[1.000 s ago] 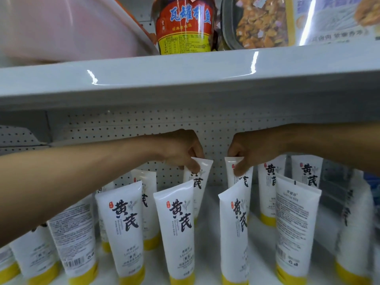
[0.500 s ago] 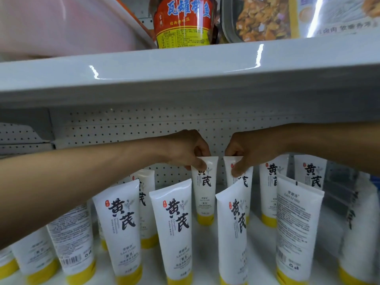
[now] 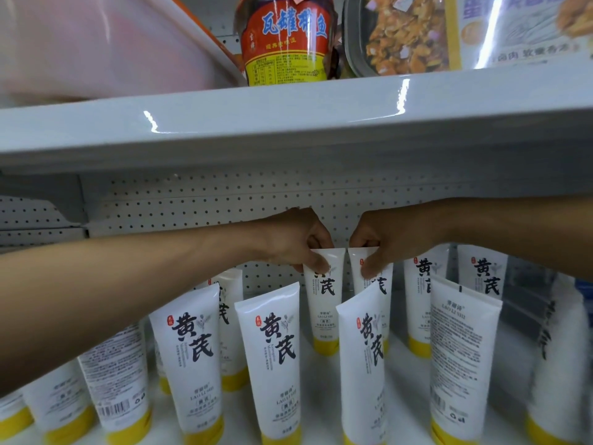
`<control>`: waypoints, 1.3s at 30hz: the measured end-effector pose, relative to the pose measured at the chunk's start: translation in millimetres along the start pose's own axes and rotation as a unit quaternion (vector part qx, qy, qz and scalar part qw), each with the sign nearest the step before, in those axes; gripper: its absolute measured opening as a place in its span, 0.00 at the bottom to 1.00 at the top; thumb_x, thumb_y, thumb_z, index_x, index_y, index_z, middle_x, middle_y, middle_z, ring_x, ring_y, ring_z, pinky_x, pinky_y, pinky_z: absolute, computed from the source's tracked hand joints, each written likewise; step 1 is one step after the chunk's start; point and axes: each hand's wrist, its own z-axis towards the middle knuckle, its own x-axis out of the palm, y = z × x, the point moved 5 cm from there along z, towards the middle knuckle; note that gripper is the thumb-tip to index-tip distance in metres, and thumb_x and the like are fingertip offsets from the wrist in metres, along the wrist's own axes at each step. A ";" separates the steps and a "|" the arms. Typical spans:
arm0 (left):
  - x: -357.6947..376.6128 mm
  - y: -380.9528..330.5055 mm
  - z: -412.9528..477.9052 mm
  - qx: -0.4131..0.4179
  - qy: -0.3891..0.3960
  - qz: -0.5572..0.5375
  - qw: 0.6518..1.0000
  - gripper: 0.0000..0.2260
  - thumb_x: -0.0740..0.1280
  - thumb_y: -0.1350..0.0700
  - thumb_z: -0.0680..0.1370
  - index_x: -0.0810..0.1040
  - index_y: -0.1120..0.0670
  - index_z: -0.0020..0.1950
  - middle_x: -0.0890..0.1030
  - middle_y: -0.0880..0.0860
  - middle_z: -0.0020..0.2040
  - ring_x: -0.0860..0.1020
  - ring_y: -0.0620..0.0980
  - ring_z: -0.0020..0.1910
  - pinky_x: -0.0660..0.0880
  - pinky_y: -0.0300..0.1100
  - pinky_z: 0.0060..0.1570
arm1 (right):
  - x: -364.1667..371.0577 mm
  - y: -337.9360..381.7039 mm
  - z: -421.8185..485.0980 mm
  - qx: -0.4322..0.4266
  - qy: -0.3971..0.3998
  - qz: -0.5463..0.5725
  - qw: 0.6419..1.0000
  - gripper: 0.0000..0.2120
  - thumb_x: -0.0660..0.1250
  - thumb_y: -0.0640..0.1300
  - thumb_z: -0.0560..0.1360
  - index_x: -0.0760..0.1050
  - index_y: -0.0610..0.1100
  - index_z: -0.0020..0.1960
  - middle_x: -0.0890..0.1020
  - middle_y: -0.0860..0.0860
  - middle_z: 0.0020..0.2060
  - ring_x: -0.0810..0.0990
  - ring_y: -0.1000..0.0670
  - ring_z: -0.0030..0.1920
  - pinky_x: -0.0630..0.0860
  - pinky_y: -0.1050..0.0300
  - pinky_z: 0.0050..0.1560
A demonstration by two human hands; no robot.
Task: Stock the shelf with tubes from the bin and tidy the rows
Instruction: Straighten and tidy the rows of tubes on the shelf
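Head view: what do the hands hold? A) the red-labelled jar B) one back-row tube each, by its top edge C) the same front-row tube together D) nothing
B: the left hand pinches the top edge of one back-row tube, and the right hand pinches the neighbouring tube.

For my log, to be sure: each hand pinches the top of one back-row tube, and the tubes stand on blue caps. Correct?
Not quite. The head view shows yellow caps, not blue. The rest holds: the left hand pinches the left tube at its top, the right hand the right tube.
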 end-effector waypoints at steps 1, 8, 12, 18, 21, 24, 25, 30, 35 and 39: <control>0.0 -0.3 -0.1 -0.001 0.001 0.001 1.000 0.09 0.73 0.59 0.74 0.82 0.56 0.54 0.84 0.49 0.48 0.82 0.40 0.43 0.79 0.31 0.40 | -0.2 -0.5 -0.7 0.003 0.000 0.000 1.000 0.02 0.71 0.45 0.74 0.81 0.49 0.42 0.84 0.57 0.37 0.80 0.60 0.36 0.77 0.62 0.42; 1.0 -2.9 0.3 -0.010 0.015 0.027 0.999 0.09 0.73 0.57 0.75 0.82 0.55 0.54 0.84 0.49 0.51 0.82 0.45 0.49 0.81 0.38 0.47 | 0.3 1.5 -4.3 0.014 0.006 -0.007 1.000 0.02 0.71 0.46 0.74 0.80 0.49 0.43 0.84 0.57 0.37 0.81 0.60 0.36 0.75 0.64 0.40; -5.2 -5.6 -4.8 -0.019 0.032 0.053 0.998 0.12 0.73 0.53 0.74 0.81 0.51 0.58 0.84 0.45 0.53 0.81 0.42 0.52 0.78 0.42 0.57 | -8.7 1.9 -6.5 0.022 -0.017 -0.010 1.000 0.11 0.71 0.48 0.74 0.80 0.44 0.54 0.85 0.51 0.47 0.83 0.53 0.47 0.80 0.57 0.53; -56.2 -4.2 -56.0 -0.045 -0.042 0.007 0.998 0.10 0.70 0.49 0.76 0.81 0.41 0.57 0.83 0.37 0.53 0.78 0.32 0.54 0.70 0.31 0.59 | -23.1 0.4 -12.4 0.006 -0.059 -0.006 0.998 0.10 0.71 0.51 0.73 0.79 0.51 0.53 0.84 0.60 0.47 0.82 0.62 0.48 0.77 0.62 0.53; -69.4 14.0 -85.6 -0.077 -0.023 -0.013 0.997 0.12 0.72 0.51 0.74 0.81 0.42 0.57 0.83 0.39 0.54 0.79 0.34 0.56 0.71 0.35 0.62 | -23.9 2.6 -6.1 -0.007 -0.060 -0.009 0.998 0.10 0.71 0.51 0.73 0.79 0.51 0.53 0.84 0.59 0.47 0.82 0.61 0.48 0.78 0.58 0.56; -66.5 33.4 -101.6 -0.115 0.041 0.017 0.992 0.15 0.74 0.55 0.73 0.80 0.43 0.58 0.83 0.40 0.56 0.78 0.34 0.56 0.71 0.31 0.61 | -19.4 10.0 3.3 -0.012 -0.056 0.002 0.998 0.11 0.71 0.51 0.73 0.79 0.51 0.55 0.84 0.58 0.49 0.83 0.59 0.49 0.79 0.56 0.57; -63.5 38.0 -103.6 -0.118 0.060 0.029 0.991 0.16 0.74 0.56 0.72 0.80 0.45 0.58 0.83 0.41 0.57 0.78 0.34 0.56 0.71 0.30 0.60 | -17.0 13.1 7.1 -0.011 -0.047 0.008 0.999 0.12 0.71 0.51 0.73 0.79 0.50 0.55 0.84 0.57 0.49 0.83 0.58 0.49 0.80 0.55 0.56; -45.3 50.4 -97.4 -0.086 0.138 0.004 0.987 0.10 0.73 0.61 0.74 0.84 0.52 0.54 0.85 0.48 0.51 0.83 0.43 0.52 0.78 0.36 0.53 | -10.3 35.9 21.4 0.003 -0.026 -0.001 1.000 0.12 0.71 0.51 0.73 0.79 0.49 0.55 0.85 0.57 0.47 0.82 0.63 0.42 0.76 0.71 0.40; -43.5 54.3 -85.2 -0.063 0.123 0.032 0.990 0.10 0.74 0.58 0.73 0.84 0.55 0.53 0.86 0.48 0.49 0.84 0.44 0.49 0.80 0.42 0.53 | -8.9 51.7 32.9 0.028 -0.020 -0.053 0.998 0.12 0.70 0.49 0.74 0.80 0.44 0.55 0.86 0.50 0.47 0.82 0.57 0.39 0.77 0.69 0.35; -40.2 56.9 -70.5 -0.045 0.078 0.052 0.995 0.08 0.73 0.55 0.74 0.84 0.52 0.53 0.86 0.46 0.48 0.84 0.42 0.46 0.81 0.45 0.51 | -0.7 53.6 40.4 0.033 -0.010 -0.082 0.996 0.11 0.70 0.49 0.74 0.81 0.43 0.51 0.85 0.52 0.41 0.80 0.59 0.35 0.75 0.67 0.36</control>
